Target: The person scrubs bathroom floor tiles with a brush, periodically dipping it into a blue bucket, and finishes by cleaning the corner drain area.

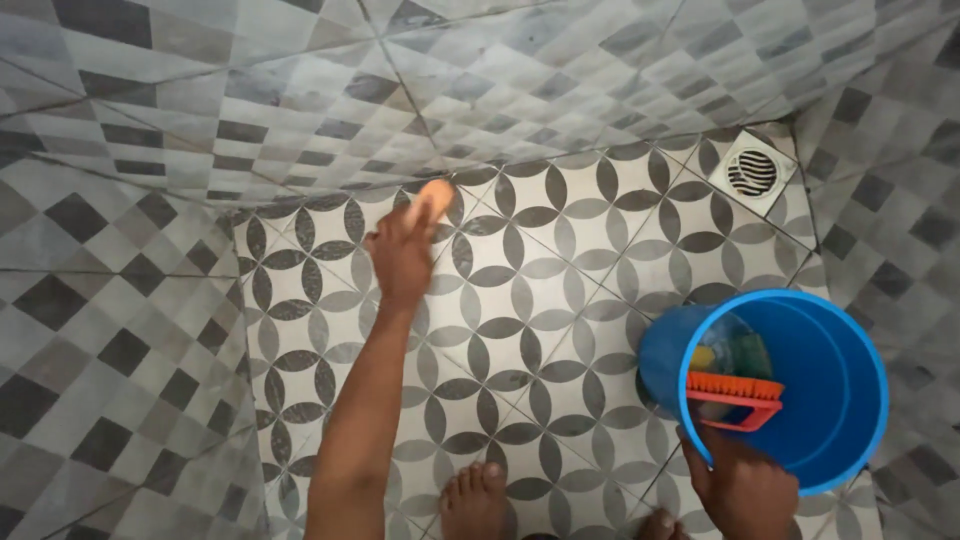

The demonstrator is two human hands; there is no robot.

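My left hand [403,252] reaches forward over the patterned floor tiles and grips a small orange object [434,199], held near the foot of the back wall. My right hand [742,482] grips the rim of a blue plastic bucket [850,350] at the lower right, tilted toward me. An orange-red scrubbing brush [735,396] rests across the bucket's rim just above that hand. Inside the bucket a yellow and a green item [735,355] show dimly. My bare feet [474,502] stand at the bottom edge.
A square metal floor drain [752,172] lies in the far right corner. Grey diamond-patterned tiled walls [120,330] close in on the left, back and right, leaving a narrow floor [560,290] with a petal pattern.
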